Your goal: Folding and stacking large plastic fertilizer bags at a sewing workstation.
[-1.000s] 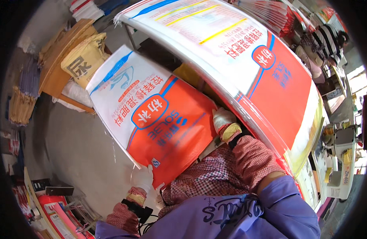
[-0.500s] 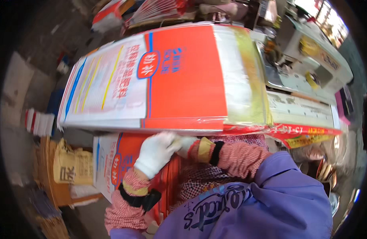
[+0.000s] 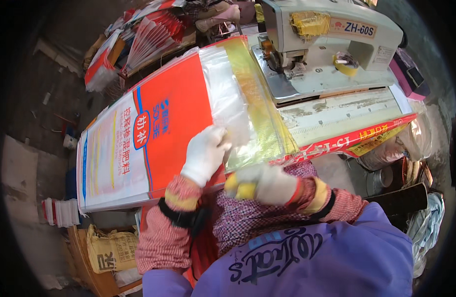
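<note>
A flat stack of red and white woven bags (image 3: 183, 99) lies in front of me, with clear plastic liner (image 3: 223, 84) and yellow woven material (image 3: 260, 99) at its right end. My left hand (image 3: 204, 154), in a white glove, rests over the red part beside the liner. Its fingers are bent together, and what they pinch, if anything, is hidden. At the near edge of the stack is my right hand (image 3: 267, 184), gloved with yellow at the fingers. Motion smears it, so its grip is unclear.
An industrial sewing machine (image 3: 332, 44) stands at the right on a worn table, with a tape roll (image 3: 345, 64) on its bed. More folded bags (image 3: 154, 37) lie at the back left. A yellowish sack (image 3: 112, 250) sits on a wooden chair at the near left.
My view has turned to the right, showing more of the sewing machine. My hands, close together before, are now apart: the left is over the bags, the right at their near edge.
</note>
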